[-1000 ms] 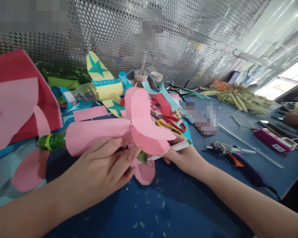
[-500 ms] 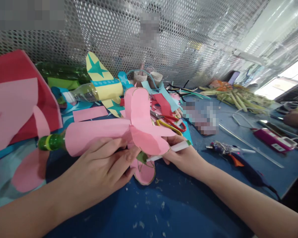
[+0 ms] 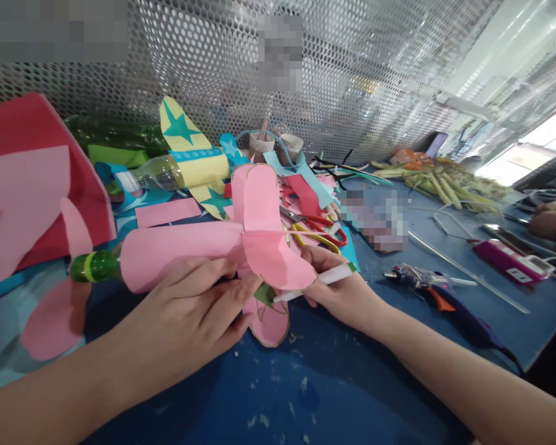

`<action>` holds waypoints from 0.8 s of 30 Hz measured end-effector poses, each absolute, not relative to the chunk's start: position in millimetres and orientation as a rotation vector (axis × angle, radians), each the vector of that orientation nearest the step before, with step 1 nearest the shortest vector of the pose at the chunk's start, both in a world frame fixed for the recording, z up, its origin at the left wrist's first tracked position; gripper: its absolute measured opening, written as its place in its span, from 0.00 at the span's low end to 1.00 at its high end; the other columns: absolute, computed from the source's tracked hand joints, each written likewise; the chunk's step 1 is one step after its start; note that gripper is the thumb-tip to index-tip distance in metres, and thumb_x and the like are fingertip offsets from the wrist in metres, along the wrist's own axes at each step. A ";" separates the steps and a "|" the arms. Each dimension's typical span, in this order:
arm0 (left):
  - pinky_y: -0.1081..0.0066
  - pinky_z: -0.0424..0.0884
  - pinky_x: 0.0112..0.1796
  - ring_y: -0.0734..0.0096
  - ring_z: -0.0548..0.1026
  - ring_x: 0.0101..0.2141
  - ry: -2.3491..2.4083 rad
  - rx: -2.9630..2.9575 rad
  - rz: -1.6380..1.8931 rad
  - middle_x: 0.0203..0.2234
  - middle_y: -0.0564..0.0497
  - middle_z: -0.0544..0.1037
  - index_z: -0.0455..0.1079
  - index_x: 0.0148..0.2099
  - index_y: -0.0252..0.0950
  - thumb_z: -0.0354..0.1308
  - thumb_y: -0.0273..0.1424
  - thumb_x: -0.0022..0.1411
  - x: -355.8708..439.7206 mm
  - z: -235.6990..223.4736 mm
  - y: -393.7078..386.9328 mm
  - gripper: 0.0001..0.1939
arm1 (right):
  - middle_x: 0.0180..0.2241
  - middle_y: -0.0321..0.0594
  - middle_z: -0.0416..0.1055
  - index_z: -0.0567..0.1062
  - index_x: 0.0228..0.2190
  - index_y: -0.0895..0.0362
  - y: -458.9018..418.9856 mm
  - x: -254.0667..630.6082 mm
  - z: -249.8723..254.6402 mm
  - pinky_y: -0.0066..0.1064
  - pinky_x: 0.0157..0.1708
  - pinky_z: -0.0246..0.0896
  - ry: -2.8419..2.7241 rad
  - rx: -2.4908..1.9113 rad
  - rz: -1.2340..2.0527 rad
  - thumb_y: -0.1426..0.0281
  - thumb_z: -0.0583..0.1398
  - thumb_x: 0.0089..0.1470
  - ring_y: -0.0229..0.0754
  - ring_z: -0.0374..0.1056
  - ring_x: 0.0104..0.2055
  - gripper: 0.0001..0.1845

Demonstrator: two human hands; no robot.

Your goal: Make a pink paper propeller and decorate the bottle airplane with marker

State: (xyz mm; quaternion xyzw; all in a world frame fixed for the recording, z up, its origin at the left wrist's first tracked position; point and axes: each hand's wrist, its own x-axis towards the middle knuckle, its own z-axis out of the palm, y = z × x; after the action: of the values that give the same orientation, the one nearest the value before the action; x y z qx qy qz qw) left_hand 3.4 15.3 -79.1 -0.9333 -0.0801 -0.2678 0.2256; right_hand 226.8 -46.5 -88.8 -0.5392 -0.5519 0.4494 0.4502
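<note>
My left hand [image 3: 194, 309] is closed around the lower side of a green glass bottle [image 3: 95, 267] wrapped in pink paper [image 3: 167, 247], lying sideways with its neck to the left. Pink paper fins [image 3: 262, 201] stick out from the bottle's right end. A small green piece [image 3: 265, 295] shows by my left fingertips. In my right hand [image 3: 345, 287] is a white marker [image 3: 337, 273] with a green end; its other end points at the green piece. The right fingers are beside the fins, partly hidden behind them.
Behind lie scissors [image 3: 319, 228], paper scraps and a yellow paper-covered bottle [image 3: 201, 170] with star-marked fins. A hot glue gun [image 3: 445, 303] and a purple device [image 3: 512, 259] lie to the right. Red paper [image 3: 88, 198] stands at left. Another person's hand [image 3: 553, 219] shows at the right edge.
The pink fin near my right hand has tipped upward and now shows nearly edge-on. My right fingers shifted slightly; the left hand, bottle and marker stay almost in place.
</note>
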 end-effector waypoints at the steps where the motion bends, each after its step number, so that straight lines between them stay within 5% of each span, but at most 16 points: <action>1: 0.59 0.76 0.38 0.59 0.77 0.36 -0.204 -2.578 -0.734 0.31 0.49 0.79 0.71 0.39 0.37 0.45 0.25 0.66 3.8 -78.9 15.1 0.12 | 0.14 0.26 0.60 0.60 0.21 0.53 -46.4 227.0 -88.9 0.25 0.16 0.43 -1.357 -1.332 1.106 0.68 0.62 0.50 0.31 0.52 0.15 0.14; 17: 0.58 0.78 0.37 0.57 0.78 0.38 -0.228 -2.582 -0.737 0.32 0.47 0.81 0.70 0.48 0.35 0.41 0.24 0.66 4.6 -78.4 14.3 0.17 | 0.13 0.25 0.59 0.59 0.21 0.53 -47.6 226.7 -85.0 0.24 0.16 0.41 -1.377 -1.373 1.116 0.67 0.60 0.50 0.30 0.51 0.15 0.14; 24: 0.57 0.77 0.36 0.56 0.78 0.36 -0.183 -2.557 -0.753 0.30 0.47 0.80 0.72 0.43 0.35 0.39 0.21 0.66 6.1 -78.0 15.4 0.19 | 0.13 0.25 0.59 0.60 0.20 0.53 -46.8 226.1 -83.8 0.24 0.16 0.42 -1.394 -1.369 1.117 0.68 0.60 0.49 0.30 0.50 0.15 0.13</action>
State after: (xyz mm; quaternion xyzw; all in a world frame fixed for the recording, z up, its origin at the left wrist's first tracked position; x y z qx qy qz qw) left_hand 6.1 15.4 -78.0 -0.9307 -0.0667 -0.2742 0.2328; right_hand 226.1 -46.8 -83.8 -0.5489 -0.5590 0.4478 0.4310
